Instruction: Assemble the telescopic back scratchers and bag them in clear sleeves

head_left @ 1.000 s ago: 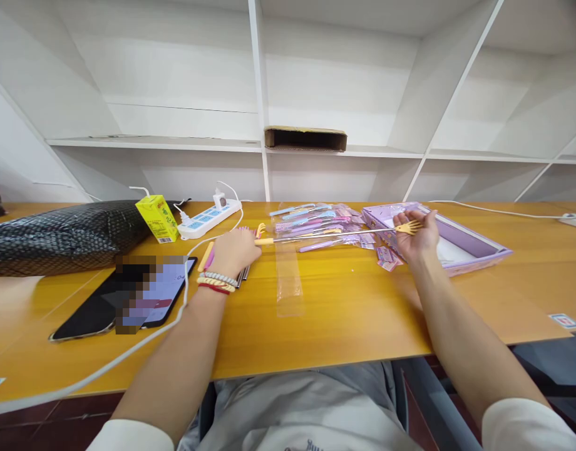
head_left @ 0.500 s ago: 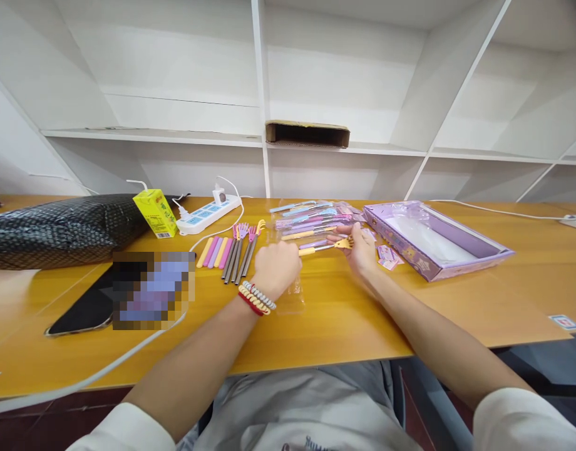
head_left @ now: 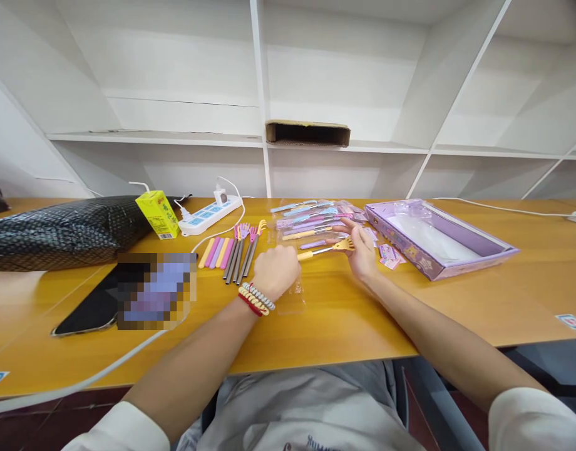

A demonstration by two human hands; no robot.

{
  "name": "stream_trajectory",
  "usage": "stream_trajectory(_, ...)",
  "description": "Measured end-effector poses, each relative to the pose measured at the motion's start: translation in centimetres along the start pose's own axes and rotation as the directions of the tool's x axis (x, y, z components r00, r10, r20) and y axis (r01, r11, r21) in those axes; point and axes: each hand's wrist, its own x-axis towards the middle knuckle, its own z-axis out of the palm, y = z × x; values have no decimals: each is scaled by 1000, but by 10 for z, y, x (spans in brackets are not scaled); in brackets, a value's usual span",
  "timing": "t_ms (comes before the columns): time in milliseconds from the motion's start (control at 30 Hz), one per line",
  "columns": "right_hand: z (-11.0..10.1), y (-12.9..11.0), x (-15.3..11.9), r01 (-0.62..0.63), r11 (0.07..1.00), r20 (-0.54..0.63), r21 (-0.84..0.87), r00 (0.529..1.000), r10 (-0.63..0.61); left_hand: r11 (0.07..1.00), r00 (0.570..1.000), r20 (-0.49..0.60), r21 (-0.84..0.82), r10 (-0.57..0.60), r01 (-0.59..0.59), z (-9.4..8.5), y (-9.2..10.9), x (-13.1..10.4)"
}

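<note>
Fingers of the left hand (head_left: 277, 269) are curled round the handle (head_left: 305, 255) of a yellow back scratcher (head_left: 324, 250) mid-frame; the right hand (head_left: 363, 255) has its fingers loosely spread at the claw (head_left: 343, 244), can't tell if pinching. That one looks put together, but left of center the loose handles (head_left: 217, 252) and clawed rods (head_left: 239, 260) lie apart on the desk (head_left: 354, 326), so those look undone to me.
</note>
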Motion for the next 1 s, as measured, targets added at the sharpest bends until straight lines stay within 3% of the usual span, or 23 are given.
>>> stream_trajectory(267, 0, -6, -2, -1, 999, 47, -49, 999, 3, 1000, 1000, -26, 4, -16, 16, 4, -6, 7)
stream_trajectory(500, -18, -4, 15, -134, 979, -6, -152, 991, 134, 971, 973, -147, -134, 179, -199, 10, -5, 8)
stream_trajectory(600, -24, -2, 18, -188, 980, -10, -62, 982, 187, 953, 957, -180, -161, 226, -256, 13, -5, 9)
stream_trajectory(800, -21, -11, 15, -217, 930, 106, 298, 975, 194, 947, 962, -188, -217, 197, -236, 15, -8, 12)
stream_trajectory(900, -14, -10, 10, -262, 943, 200, 205, 955, 221, 929, 962, -163, -268, 218, -256, 14, -3, 9)
stream_trajectory(1000, -5, -5, 3, -305, 952, 363, 22, 890, 277, 893, 945, -154, -312, 289, -324, 14, 5, 5)
